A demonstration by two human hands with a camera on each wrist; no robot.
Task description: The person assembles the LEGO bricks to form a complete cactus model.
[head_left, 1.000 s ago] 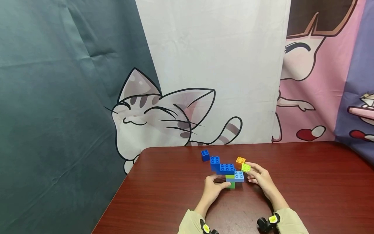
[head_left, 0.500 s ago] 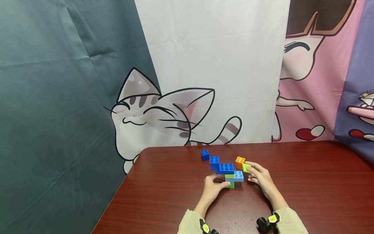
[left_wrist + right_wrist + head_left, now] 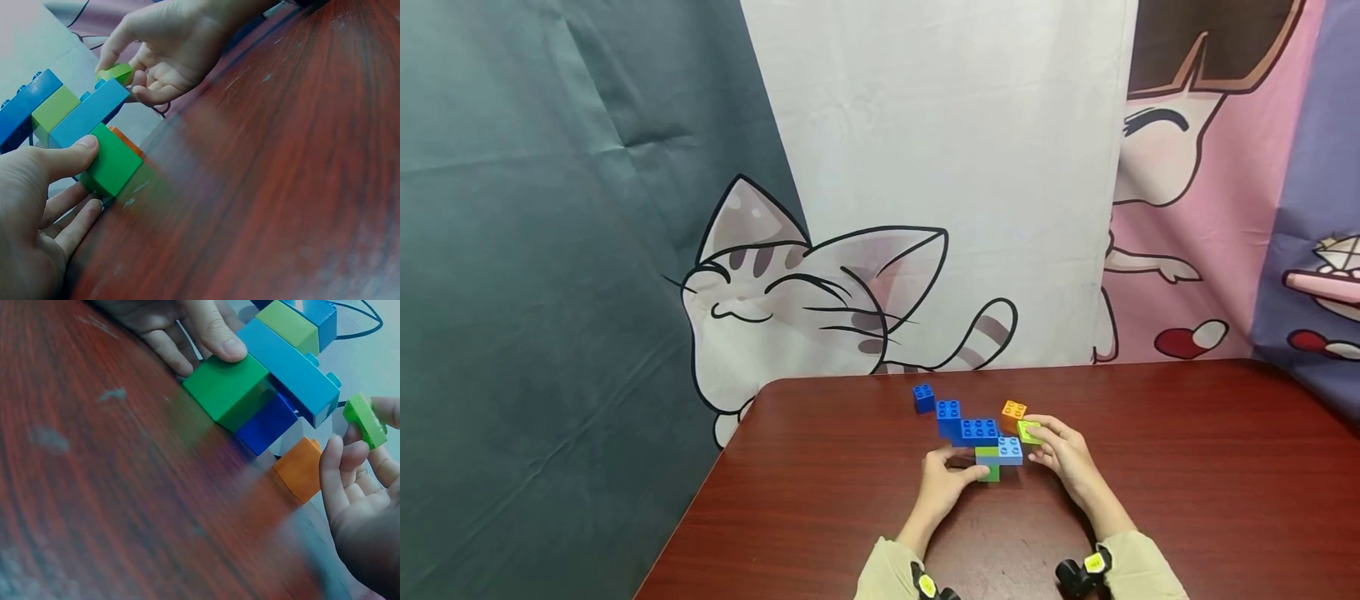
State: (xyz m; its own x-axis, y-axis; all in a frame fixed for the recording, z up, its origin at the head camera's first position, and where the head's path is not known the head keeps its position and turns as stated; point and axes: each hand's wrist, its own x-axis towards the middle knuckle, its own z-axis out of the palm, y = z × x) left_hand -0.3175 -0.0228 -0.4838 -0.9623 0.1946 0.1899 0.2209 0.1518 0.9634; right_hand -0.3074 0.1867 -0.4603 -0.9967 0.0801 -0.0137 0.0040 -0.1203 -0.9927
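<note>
My left hand grips the green bottom brick of a stepped toy-brick build, thumb on its near face. On that green brick lies a light blue brick, its right end jutting out with bare studs. A lime brick sits on its left part, and blue bricks step away to the upper left. Between thumb and fingers, my right hand pinches a thin lime brick, held apart from the build, just right of the light blue studs.
An orange brick stands on the reddish-brown table behind the lime brick in my right hand. A separate small blue brick is at the far left of the build. A printed cloth hangs behind the table's far edge.
The lime brick in my right fingers has turned slightly. My left hand and the build hold still, while the whole head view has shifted a little.
</note>
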